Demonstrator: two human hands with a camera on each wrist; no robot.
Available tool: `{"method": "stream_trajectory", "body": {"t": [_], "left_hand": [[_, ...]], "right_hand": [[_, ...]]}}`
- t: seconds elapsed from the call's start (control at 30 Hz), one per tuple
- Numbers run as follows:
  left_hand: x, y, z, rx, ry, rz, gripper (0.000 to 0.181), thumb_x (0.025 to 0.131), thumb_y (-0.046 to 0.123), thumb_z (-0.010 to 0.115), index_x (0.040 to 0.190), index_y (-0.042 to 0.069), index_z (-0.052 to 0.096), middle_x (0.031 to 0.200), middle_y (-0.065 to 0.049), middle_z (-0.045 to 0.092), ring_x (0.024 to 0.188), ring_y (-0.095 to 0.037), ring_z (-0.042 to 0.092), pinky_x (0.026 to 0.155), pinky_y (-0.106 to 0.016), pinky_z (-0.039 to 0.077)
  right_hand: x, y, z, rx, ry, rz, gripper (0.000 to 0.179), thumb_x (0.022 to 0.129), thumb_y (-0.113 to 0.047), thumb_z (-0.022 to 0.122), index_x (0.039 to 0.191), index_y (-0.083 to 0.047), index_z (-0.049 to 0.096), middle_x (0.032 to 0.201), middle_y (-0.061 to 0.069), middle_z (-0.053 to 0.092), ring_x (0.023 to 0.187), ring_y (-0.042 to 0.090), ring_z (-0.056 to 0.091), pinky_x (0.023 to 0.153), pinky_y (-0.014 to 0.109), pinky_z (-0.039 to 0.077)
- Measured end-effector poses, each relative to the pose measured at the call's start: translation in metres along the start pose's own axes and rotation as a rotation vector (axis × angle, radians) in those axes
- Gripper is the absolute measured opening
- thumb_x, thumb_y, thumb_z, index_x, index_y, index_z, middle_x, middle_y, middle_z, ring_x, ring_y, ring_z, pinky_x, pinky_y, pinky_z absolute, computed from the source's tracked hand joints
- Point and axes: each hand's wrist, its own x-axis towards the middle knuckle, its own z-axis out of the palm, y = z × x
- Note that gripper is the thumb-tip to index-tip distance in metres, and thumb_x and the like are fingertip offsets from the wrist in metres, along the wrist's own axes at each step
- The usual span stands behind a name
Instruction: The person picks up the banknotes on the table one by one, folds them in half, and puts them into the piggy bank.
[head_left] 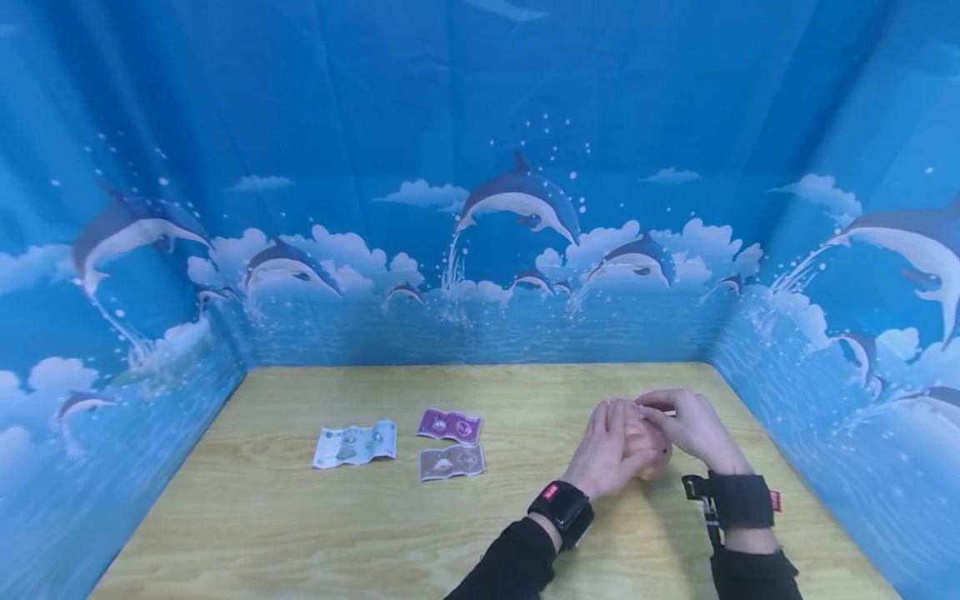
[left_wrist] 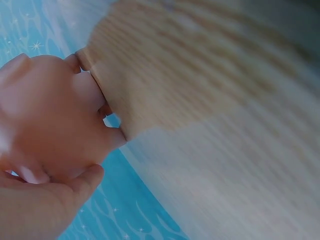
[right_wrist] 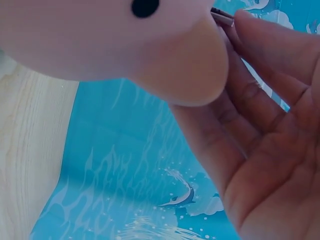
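Risking a slip near the top

Clasping the pink piggy bank (left_wrist: 55,115), upright towards the right of the table (head_left: 375,533), with the left hand (head_left: 603,467); pinching a thin item (right_wrist: 223,18) at its top with the right hand (head_left: 690,427). Possibly tipping the piggy bank by pushing off-centre, or dropping the thin item by pinching too loosely.

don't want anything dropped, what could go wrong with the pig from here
The small, thin, dark-and-silver piece pinched in the right hand could slip and drop, since only a little of it shows between thumb and fingers. The smooth pink pig-shaped figure might tip or slide on its short feet if pressed hard from above, though the left hand holds it.
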Motion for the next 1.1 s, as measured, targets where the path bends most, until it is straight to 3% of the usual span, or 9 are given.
{"method": "stream_trajectory", "body": {"t": [0.3,1.1], "left_hand": [[0.0004,-0.0010,0.0008,-0.022,-0.005,-0.003,0.083,0.093,0.059,0.054,0.154,0.013,0.020,0.151,-0.017,0.033,0.142,-0.024,0.034,0.118,-0.032,0.033],[0.0015,-0.0008,0.0013,0.045,0.025,0.026,0.077,0.093,0.055,0.057,0.149,0.011,0.026,0.145,-0.014,0.039,0.138,-0.023,0.038,0.117,-0.030,0.034]], "right_hand": [[-0.0002,0.0002,0.0005,0.006,-0.013,0.006,0.024,0.094,-0.009,0.063,0.115,0.001,0.070,0.112,0.020,0.071,0.104,0.039,0.066,0.085,0.052,0.056],[0.0034,-0.0015,0.0091,-0.030,0.013,0.059,0.018,0.092,-0.007,0.063,0.106,-0.002,0.074,0.108,0.020,0.072,0.098,0.038,0.067,0.079,0.050,0.056]]}}
